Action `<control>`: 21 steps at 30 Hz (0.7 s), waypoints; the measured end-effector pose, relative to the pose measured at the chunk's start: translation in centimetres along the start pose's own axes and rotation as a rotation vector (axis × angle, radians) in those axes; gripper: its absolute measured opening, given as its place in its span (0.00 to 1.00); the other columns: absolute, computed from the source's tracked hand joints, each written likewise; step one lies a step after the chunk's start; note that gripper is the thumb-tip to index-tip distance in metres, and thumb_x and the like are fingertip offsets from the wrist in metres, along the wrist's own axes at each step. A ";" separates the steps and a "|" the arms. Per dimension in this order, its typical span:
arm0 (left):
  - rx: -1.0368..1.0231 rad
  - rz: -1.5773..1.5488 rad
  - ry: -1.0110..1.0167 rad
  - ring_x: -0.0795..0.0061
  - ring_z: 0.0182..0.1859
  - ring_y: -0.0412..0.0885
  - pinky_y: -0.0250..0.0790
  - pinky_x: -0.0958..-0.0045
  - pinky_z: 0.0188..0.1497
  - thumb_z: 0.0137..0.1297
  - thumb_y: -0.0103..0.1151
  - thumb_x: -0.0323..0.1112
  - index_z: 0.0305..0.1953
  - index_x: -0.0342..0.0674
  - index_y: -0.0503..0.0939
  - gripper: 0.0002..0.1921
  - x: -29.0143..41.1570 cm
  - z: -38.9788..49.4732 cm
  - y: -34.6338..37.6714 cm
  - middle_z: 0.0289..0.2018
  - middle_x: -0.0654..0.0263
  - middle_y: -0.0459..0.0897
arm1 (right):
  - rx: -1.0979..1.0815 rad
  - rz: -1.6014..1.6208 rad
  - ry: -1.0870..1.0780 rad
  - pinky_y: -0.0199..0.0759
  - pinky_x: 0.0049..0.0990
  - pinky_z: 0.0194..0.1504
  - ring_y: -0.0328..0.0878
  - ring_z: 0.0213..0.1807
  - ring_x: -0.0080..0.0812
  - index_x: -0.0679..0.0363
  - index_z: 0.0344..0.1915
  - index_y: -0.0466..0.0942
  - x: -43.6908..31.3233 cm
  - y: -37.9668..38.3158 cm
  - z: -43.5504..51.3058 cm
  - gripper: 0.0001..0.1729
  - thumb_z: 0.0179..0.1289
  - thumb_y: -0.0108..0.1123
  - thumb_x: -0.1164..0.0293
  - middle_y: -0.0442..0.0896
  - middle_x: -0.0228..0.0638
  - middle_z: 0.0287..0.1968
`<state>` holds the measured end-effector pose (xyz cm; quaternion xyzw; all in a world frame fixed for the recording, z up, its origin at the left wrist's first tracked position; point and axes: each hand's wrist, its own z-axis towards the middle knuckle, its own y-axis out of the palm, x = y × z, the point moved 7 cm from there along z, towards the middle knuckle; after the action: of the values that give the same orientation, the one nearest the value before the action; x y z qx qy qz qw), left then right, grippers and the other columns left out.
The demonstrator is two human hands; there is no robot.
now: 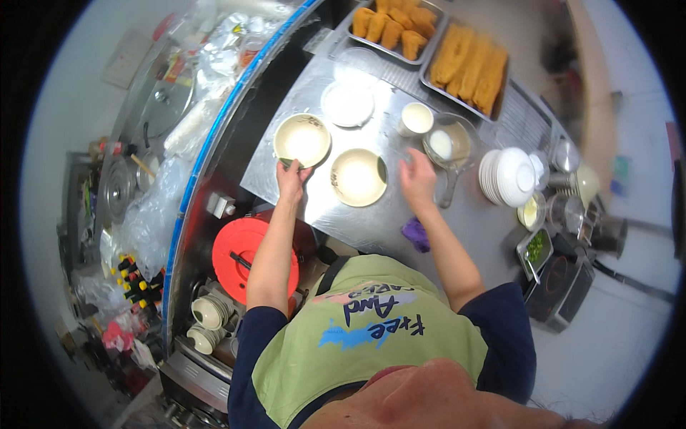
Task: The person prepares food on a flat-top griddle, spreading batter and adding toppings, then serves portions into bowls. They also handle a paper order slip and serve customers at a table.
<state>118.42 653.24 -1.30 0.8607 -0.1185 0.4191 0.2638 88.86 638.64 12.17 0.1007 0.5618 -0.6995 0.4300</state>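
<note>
My left hand [293, 179] grips the near rim of a cream bowl [302, 140] with a dark green patch on its edge. Right of it a similar cream bowl [358, 177] stands on the steel table. My right hand [417, 176] is partly blurred, raised between that bowl and a handled pan [464, 140]; whether it holds something I cannot tell. A small round white thing [440, 145] lies in the pan. Close by stands a pale cup [417, 118]. Behind the bowls is a white round dish [348, 103], washed out by glare. A purple cloth [416, 234] lies beside my right forearm.
Two metal trays of fried dough sticks [468, 67] sit at the back. To the right are stacked white bowls [515, 177], a container of chopped greens [537, 248] and a cooktop [561, 284]. A red lid [255, 260] is below my left forearm; a blue-edged partition [199, 161] runs along the left.
</note>
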 end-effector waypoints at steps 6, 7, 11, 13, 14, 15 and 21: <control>-0.037 -0.023 -0.087 0.59 0.40 0.78 0.76 0.66 0.40 0.68 0.45 0.44 0.59 0.39 0.54 0.24 -1.2 -1.0 -0.7 0.47 0.53 0.69 | 0.367 -0.371 0.185 0.68 0.31 0.37 0.73 0.33 0.37 0.66 0.43 0.66 11.9 -8.2 -6.3 0.26 0.47 0.67 0.67 0.74 0.40 0.31; 0.005 -0.026 -0.112 0.58 0.40 0.78 0.75 0.65 0.40 0.68 0.44 0.46 0.59 0.40 0.54 0.25 -1.5 -1.7 -1.4 0.47 0.53 0.69 | 0.271 -0.165 0.341 0.67 0.30 0.35 0.72 0.31 0.34 0.66 0.41 0.67 13.9 -7.2 -6.6 0.25 0.46 0.68 0.67 0.74 0.38 0.29; -0.125 0.295 -0.198 0.64 0.33 0.79 0.75 0.70 0.34 0.67 0.45 0.45 0.59 0.40 0.57 0.24 -4.4 -5.1 -0.5 0.46 0.55 0.70 | 0.026 0.278 0.632 0.60 0.24 0.25 0.62 0.22 0.21 0.65 0.25 0.67 19.1 -2.4 -7.7 0.14 0.45 0.65 0.72 0.67 0.28 0.18; -0.239 0.338 -0.269 0.70 0.31 0.79 0.75 0.75 0.31 0.67 0.47 0.41 0.58 0.38 0.59 0.23 -4.6 -8.4 2.3 0.45 0.56 0.71 | 0.156 0.276 0.592 0.57 0.24 0.24 0.59 0.21 0.21 0.64 0.21 0.64 16.9 -3.7 -7.1 0.12 0.47 0.61 0.74 0.64 0.28 0.18; -0.307 0.388 -0.264 0.72 0.30 0.79 0.76 0.76 0.32 0.66 0.47 0.39 0.59 0.39 0.58 0.22 -5.1 -9.0 3.3 0.46 0.57 0.71 | 0.158 0.335 0.599 0.56 0.24 0.24 0.56 0.21 0.21 0.63 0.21 0.62 18.6 -3.4 -7.7 0.11 0.49 0.56 0.76 0.62 0.27 0.18; -0.359 0.437 -0.259 0.74 0.30 0.79 0.76 0.77 0.33 0.66 0.48 0.36 0.59 0.39 0.58 0.22 -5.8 -9.6 3.9 0.46 0.58 0.71 | 0.170 0.345 0.600 0.55 0.24 0.24 0.57 0.21 0.21 0.62 0.21 0.62 18.1 -3.5 -7.7 0.11 0.49 0.56 0.76 0.62 0.27 0.18; -0.327 0.242 -0.136 0.77 0.37 0.78 0.76 0.82 0.34 0.63 0.51 0.28 0.61 0.36 0.55 0.27 -7.8 -11.0 5.0 0.52 0.57 0.69 | 0.229 0.496 0.507 0.63 0.22 0.21 0.61 0.20 0.18 0.61 0.22 0.60 12.8 -7.2 -7.0 0.13 0.53 0.56 0.78 0.63 0.27 0.19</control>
<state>104.16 655.01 -0.04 0.8123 -0.3048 0.3636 0.3392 73.49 638.43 6.78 0.4513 0.5270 -0.5853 0.4196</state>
